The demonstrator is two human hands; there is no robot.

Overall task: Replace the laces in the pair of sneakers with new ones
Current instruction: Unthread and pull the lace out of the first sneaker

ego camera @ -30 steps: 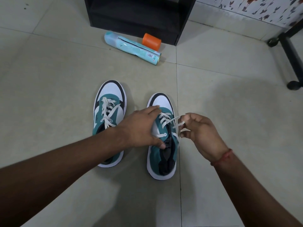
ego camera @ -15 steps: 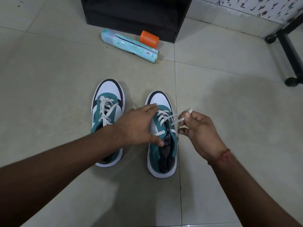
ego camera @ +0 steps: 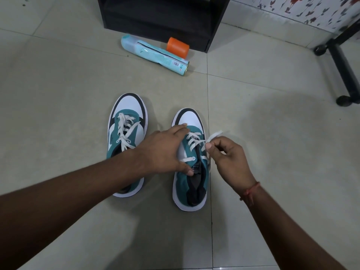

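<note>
L hand (ego camera: 165, 151) flat, pressing R sneaker (ego camera: 191, 164) at center floor; R hand (ego camera: 228, 154) pinches white lace (ego camera: 215, 135) end at 2 o'clock. Pull straight out thru eyelet, keep shoe pinned.

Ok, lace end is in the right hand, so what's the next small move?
Probably keep drawing the lace out sideways through the next eyelet: the right hand pinches its free end, the left hand steadies the right sneaker, and upper rows remain threaded.
</note>
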